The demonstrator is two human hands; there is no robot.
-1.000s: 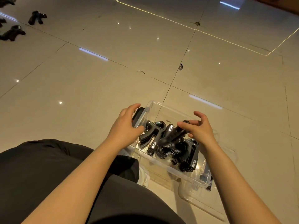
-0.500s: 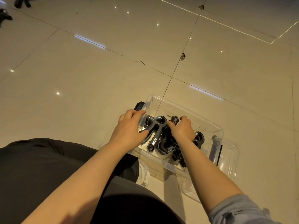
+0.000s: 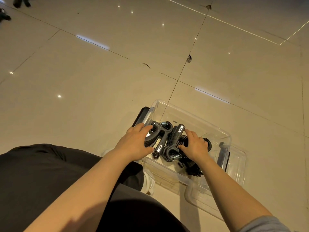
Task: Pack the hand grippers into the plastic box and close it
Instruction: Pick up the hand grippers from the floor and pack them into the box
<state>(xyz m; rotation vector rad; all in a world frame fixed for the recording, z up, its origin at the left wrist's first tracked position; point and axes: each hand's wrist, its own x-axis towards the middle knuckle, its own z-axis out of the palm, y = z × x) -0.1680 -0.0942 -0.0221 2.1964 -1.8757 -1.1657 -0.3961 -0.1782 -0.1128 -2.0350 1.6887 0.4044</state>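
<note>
With both my left hand (image 3: 133, 144) and right hand (image 3: 195, 144) gripping hand grippers (image 3: 164, 139) crowded at the box's (image 3: 209, 124) near-left end, I fear a tall pile blocking the lid (image 3: 237, 166).

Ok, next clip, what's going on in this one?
A person crouched over a tiled floor is packing black hand grippers into a clear plastic box. Both hands are down inside it: the left hand rests on the grippers at the left end, the right hand on those in the middle. The box is open, with its clear lid lying under it. A few more grippers lie on the floor far off to the left.
</note>
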